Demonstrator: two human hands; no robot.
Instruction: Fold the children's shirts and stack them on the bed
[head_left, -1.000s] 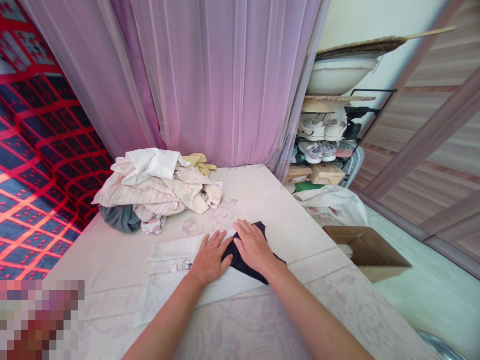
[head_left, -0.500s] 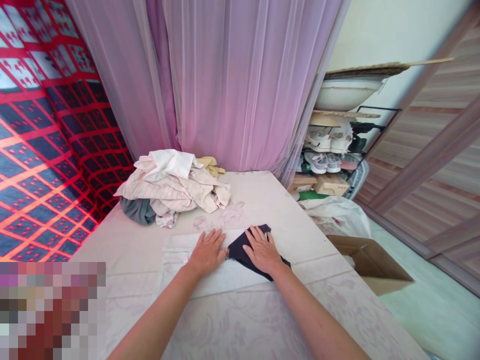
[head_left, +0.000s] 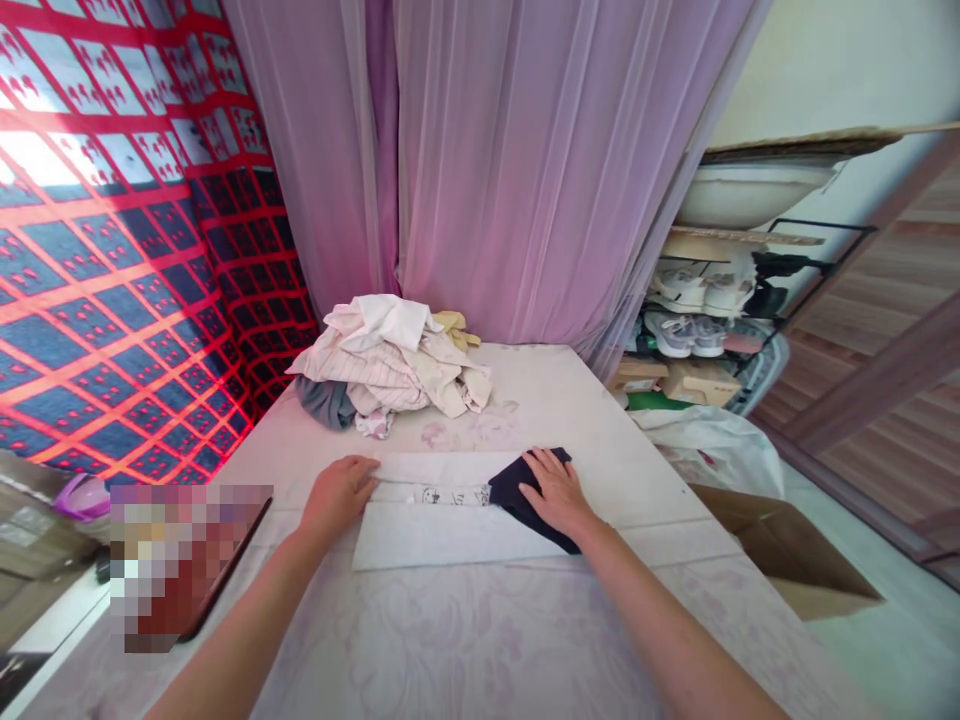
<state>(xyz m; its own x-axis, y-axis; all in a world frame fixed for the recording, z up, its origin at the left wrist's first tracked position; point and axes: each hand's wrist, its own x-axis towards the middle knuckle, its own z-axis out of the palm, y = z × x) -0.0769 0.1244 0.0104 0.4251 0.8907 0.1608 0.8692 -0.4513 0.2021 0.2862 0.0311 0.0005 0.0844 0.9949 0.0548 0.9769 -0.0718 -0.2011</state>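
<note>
moved since the earlier frame: left hand (head_left: 339,495), outward across the pale garment (head_left: 435,540) to its left end.
left hand bent there, grip cannot be told; right hand (head_left: 557,493) spread flat on dark cloth (head_left: 511,484) at right end; garment lies on floral sheet (head_left: 450,640), near side of clothes pile (head_left: 390,365).

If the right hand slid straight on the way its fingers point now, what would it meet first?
The right hand would probably meet the right end of the clothes pile, across the flowered sheet; depth is unclear.
</note>
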